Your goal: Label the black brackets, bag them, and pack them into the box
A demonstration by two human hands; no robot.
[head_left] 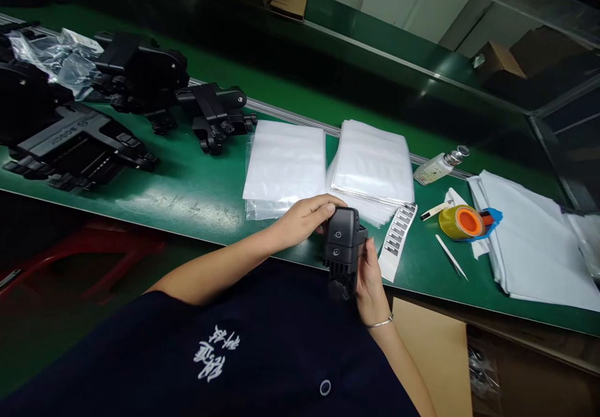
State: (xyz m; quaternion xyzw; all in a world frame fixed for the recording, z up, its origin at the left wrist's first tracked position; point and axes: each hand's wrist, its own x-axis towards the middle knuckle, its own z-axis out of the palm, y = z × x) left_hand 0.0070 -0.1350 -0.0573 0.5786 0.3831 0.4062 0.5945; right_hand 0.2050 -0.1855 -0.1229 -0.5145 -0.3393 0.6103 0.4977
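Between my two hands is a black plastic device [344,242] with round screw-like marks on its face and a ribbed lower end, held up in front of my chest at the bench edge. My left hand [304,217] grips its upper left side, thumb near the top corner. Around the right side wraps my right hand [370,276], its fingers partly hidden behind the device. Just beyond lie two stacks of clear plastic bags, a left stack [288,160] and a right stack [372,157]. A sheet of printed labels [398,239] lies right of my right hand.
Several black devices [213,114] and a bag of small parts [60,60] occupy the bench's left. On the right are a pump bottle [440,164], a tape roll [462,222], tweezers [451,257] and white sheets [529,242]. A red stool [94,248] stands below left.
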